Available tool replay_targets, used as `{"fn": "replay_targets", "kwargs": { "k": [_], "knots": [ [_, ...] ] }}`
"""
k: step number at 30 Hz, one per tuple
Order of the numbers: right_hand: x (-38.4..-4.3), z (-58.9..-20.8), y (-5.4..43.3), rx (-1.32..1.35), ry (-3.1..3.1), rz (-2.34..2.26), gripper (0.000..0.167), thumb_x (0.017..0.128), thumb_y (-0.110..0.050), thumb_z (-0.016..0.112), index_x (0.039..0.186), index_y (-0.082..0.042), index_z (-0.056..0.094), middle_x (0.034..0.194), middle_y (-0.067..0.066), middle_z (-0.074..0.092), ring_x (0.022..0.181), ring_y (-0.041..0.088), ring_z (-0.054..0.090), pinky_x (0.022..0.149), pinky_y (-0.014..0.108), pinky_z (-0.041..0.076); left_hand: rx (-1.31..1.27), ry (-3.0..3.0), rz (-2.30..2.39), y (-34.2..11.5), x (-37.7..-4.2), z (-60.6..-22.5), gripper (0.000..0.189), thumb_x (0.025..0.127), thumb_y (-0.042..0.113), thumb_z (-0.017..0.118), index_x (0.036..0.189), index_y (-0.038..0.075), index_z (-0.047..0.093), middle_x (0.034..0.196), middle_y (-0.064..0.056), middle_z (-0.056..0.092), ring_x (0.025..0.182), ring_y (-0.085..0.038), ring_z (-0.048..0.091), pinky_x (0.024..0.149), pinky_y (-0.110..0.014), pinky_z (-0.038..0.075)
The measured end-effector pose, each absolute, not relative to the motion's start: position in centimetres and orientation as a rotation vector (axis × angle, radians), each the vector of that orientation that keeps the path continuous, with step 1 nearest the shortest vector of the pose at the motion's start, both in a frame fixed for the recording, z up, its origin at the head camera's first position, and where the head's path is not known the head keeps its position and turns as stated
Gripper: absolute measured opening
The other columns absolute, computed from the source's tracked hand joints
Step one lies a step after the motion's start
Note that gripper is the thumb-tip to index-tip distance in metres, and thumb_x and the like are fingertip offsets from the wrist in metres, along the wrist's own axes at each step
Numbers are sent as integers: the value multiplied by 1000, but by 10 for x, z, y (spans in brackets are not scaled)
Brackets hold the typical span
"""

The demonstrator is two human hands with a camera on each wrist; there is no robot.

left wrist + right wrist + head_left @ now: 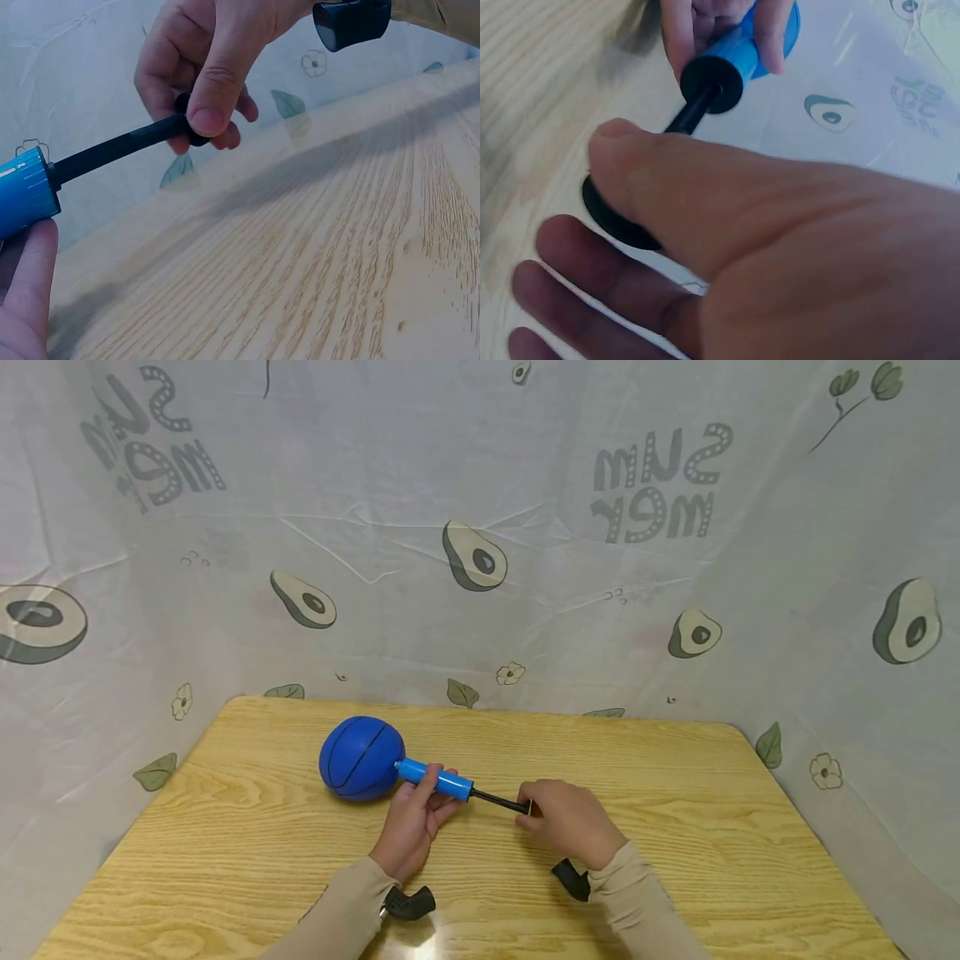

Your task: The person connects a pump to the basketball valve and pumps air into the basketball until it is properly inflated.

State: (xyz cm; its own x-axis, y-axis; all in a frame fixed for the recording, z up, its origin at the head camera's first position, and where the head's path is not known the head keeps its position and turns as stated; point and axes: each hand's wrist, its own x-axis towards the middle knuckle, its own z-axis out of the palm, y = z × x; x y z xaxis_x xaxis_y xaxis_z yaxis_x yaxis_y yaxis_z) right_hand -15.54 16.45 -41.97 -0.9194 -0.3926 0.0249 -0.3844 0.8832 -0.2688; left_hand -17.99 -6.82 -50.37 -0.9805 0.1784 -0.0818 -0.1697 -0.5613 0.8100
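Observation:
A blue ball [362, 759] with black seam lines rests toward the left of the table. The tip end of a blue hand pump [452, 785] meets the ball's right side. My left hand [414, 827] grips the pump's barrel from below, thumb over the top. On the right, my right hand [567, 820] pinches the black handle [615, 217] at the end of the pump's rod [112, 154]. The rod is drawn well out of the barrel. In the right wrist view, several fingers of that hand are spread away from the handle.
The wooden table [675, 777] spans the space under both hands. A pale cloth curtain [555, 610] printed with avocados hangs behind and beside it. Black wrist-worn devices [409, 903] sit at both sleeves, just above the table.

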Motion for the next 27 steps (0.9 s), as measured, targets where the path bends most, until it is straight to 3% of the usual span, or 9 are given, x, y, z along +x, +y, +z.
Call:
{"fn": "replay_targets", "kwargs": {
  "k": [5, 9, 14, 22, 27],
  "knots": [
    [-155, -414, 172, -568, 2999, -441, 11, 91, -20, 82, 94, -17, 71, 74, -9, 61, 63, 8, 53, 53, 31, 45, 5, 1343, 2630, -69, -181, -503, 66, 111, 38, 49, 151, -7, 24, 140, -20, 52, 113, -13, 67, 101, -33, 55],
    [-157, -413, 175, -596, 3013, -434, 11, 90, -19, 82, 95, -14, 73, 77, -8, 64, 64, 8, 54, 54, 30, 46, 18, 1343, 2640, -70, -181, -502, 67, 111, 37, 49, 153, -7, 21, 148, -26, 43, 117, -14, 65, 103, -34, 54],
    [-159, -417, 173, -735, 3044, -348, 11, 89, -18, 83, 92, -13, 74, 77, -5, 65, 63, 7, 53, 55, 28, 46, 28, 1342, 2624, -70, -180, -504, 69, 111, 36, 49, 156, -7, 19, 155, -31, 35, 122, -15, 64, 106, -34, 52],
    [-161, -429, 158, -959, 3134, -276, 19, 88, -25, 84, 84, -16, 67, 71, -8, 55, 59, 4, 45, 52, 22, 40, 54, 1355, 2578, -66, -177, -506, 67, 111, 37, 50, 154, -8, 23, 154, -30, 37, 123, -16, 63, 107, -35, 51],
    [-159, -433, 145, -1049, 3155, -274, 21, 88, -28, 83, 85, -15, 68, 71, -8, 54, 60, 3, 44, 52, 20, 39, 152, 1362, 2491, -63, -172, -506, 70, 111, 36, 49, 154, -10, 18, 156, -32, 34, 125, -15, 62, 107, -34, 50]
  ]
}}
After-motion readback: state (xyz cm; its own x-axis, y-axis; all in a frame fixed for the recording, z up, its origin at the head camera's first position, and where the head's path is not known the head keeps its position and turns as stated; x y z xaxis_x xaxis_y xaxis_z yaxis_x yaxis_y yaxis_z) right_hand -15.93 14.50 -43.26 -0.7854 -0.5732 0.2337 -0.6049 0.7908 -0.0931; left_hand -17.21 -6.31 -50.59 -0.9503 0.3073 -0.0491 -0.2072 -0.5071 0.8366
